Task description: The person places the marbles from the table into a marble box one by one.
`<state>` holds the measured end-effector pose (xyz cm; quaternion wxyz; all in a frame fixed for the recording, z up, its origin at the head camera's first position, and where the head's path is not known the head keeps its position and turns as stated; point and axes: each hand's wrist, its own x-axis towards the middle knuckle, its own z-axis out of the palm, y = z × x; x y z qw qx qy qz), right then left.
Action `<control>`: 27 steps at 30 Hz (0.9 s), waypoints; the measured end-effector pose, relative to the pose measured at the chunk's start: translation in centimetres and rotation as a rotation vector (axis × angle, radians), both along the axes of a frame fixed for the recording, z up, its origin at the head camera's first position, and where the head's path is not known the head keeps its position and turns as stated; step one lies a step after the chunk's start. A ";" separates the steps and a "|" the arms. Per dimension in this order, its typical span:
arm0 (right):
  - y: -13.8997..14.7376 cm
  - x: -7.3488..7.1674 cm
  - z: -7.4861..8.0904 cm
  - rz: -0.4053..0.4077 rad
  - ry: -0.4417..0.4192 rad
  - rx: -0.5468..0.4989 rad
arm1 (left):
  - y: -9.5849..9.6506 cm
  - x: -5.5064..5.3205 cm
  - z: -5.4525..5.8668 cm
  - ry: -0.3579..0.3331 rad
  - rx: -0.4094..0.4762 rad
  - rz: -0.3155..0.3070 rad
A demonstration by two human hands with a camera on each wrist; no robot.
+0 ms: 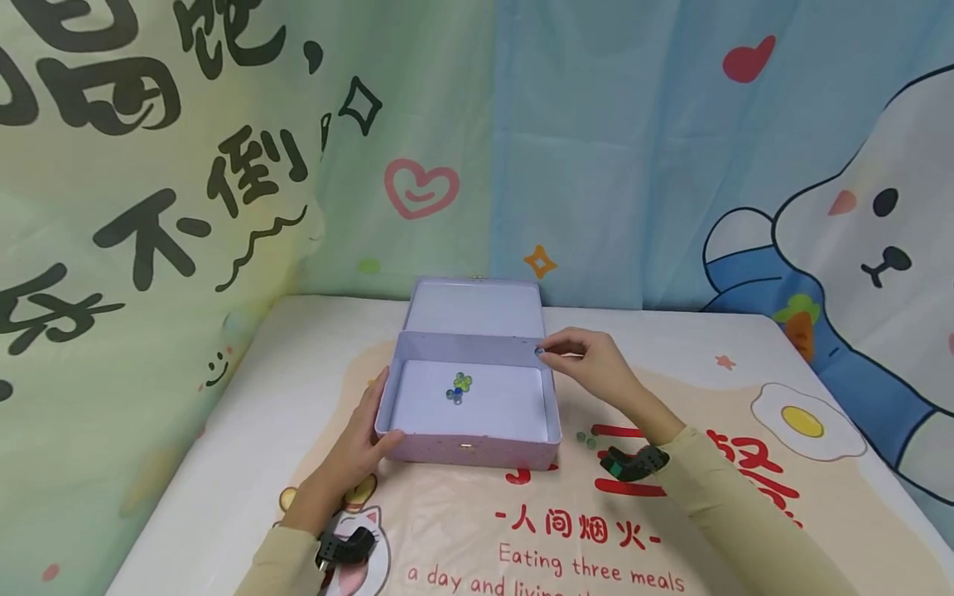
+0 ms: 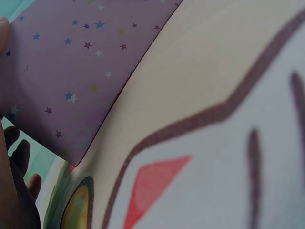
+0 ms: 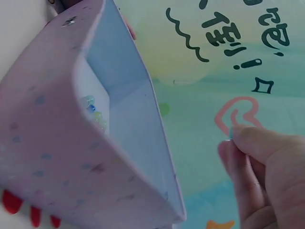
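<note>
A lilac lidded box (image 1: 477,453) sits with its lid (image 1: 475,308) raised at the back. Several small green and blue glass marbles (image 1: 458,387) lie grouped on its pale floor. At the left front corner, my left hand (image 1: 359,439) holds the box, fingers along the side and thumb at the front rim. The box's star-printed outside (image 2: 86,62) fills part of the left wrist view. My right hand (image 1: 589,360) pinches a small bluish marble (image 1: 539,351) between thumb and fingertips, by the right back rim. In the right wrist view this marble (image 3: 231,132) is mostly hidden by the fingers.
Two greenish marbles (image 1: 586,439) lie on the printed tablecloth (image 1: 566,513), right of the box. A patterned curtain (image 1: 574,165) hangs behind the table. Black wrist straps (image 1: 633,463) sit on both forearms.
</note>
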<state>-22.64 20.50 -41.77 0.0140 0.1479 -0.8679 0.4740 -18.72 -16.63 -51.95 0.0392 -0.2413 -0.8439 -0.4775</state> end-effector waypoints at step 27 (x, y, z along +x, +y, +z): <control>-7.5 -5.6 -1.3 0.070 0.134 -0.173 | 0.3 0.3 -0.1 0.016 0.013 0.010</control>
